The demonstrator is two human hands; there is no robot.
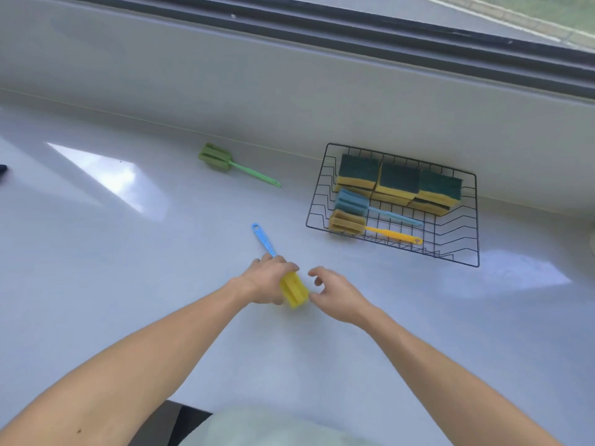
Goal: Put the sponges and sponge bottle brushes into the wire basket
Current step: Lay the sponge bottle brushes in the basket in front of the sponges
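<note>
A black wire basket (470, 252) sits at the right against the back wall. Inside it lie several yellow-and-green sponges (399, 180), a blue sponge brush (352, 202) and an orange-handled brush (347, 223). My left hand (265, 281) grips a bottle brush with a yellow sponge head (293, 292) and a blue handle (262, 238) that points away from me. My right hand (336, 294) hovers just right of the yellow head, fingers apart, thumb close to the sponge. A green sponge brush (215, 157) lies on the counter at the back, left of the basket.
The white counter (128, 252) runs to a low white wall and a dark window frame (386, 33) at the back. A dark object (2, 170) peeks in at the far left edge.
</note>
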